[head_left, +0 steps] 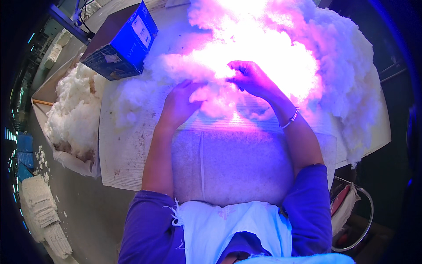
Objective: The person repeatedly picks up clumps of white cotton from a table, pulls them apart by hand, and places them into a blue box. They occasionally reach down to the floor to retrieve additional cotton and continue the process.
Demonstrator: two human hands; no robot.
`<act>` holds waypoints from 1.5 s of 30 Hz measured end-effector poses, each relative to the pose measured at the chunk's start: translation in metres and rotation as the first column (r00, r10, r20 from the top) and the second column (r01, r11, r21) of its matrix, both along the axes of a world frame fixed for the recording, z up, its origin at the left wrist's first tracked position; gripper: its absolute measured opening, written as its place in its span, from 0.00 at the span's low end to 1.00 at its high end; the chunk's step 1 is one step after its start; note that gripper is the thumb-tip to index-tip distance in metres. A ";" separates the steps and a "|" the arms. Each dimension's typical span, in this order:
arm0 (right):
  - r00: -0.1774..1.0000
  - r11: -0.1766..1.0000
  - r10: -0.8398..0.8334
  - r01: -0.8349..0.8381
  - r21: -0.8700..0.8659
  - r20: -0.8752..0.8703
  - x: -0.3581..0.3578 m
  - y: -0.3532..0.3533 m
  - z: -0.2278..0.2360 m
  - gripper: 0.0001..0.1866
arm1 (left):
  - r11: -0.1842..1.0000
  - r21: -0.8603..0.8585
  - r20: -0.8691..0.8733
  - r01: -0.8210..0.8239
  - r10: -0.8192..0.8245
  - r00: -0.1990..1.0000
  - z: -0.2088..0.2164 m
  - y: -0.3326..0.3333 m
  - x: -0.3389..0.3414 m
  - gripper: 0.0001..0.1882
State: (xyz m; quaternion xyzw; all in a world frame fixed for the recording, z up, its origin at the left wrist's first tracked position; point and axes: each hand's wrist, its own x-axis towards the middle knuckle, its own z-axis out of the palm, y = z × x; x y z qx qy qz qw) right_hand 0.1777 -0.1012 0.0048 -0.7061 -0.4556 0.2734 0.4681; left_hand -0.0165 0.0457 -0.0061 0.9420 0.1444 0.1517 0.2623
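Note:
A large, loose heap of raw cotton [351,75] covers the far side of the white worktop, its middle washed out by bright pink-violet light. My left hand [179,104] curls around the near left edge of the fluff, a tuft lying between its thumb and fingers; some fingertips sink into the fibres. To the right of it, my right hand [249,80] is closed in a pinch at the cotton, and glare hides what exactly lies between its fingertips. A bracelet [292,118] circles my right wrist.
A blue-lit cardboard box [127,42] stands at the back left of the worktop [127,154]. Beside the worktop's left edge, a bin [88,166] is full of cotton [72,112]. White stacked blocks [44,207] lie on the floor at left. A curved metal tube [371,211] is at lower right.

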 end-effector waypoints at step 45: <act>0.974 0.964 0.117 -0.065 0.258 -0.192 -0.034 0.000 0.037 0.12 | 0.833 -0.490 0.532 0.259 0.050 0.845 0.008 -0.010 0.011 0.15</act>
